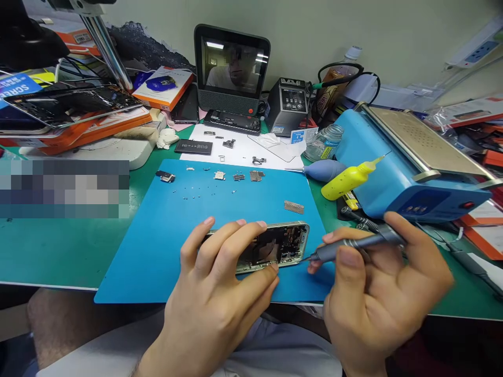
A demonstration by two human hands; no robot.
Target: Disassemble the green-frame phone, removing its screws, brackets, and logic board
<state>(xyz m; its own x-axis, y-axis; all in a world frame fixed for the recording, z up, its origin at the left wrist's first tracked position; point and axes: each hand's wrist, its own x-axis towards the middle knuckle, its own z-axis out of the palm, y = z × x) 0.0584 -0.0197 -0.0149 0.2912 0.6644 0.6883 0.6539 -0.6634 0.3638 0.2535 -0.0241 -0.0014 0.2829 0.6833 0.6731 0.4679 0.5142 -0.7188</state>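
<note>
My left hand [220,283] is closed around an opened phone frame [275,246], tilted on its long edge above the blue mat [145,262]. Its inside, with dark parts and a board, faces me; the left end is hidden behind my fingers. In my right hand [377,293] is a grey screwdriver [353,246], gripped between thumb and fingers. The driver's thin tip meets or nearly meets the lower right corner of the frame. Behind the phone lie small metal parts [219,176], several tiny screws [193,197] and a ribbed metal strip [294,207].
A phone battery [194,147] and small parts rest on white paper [236,144]. To the right are a yellow bottle [346,180], a blue air blower [324,170], a glass jar [324,142] and a blue heating machine [393,173]. A screen device [231,99] stands behind.
</note>
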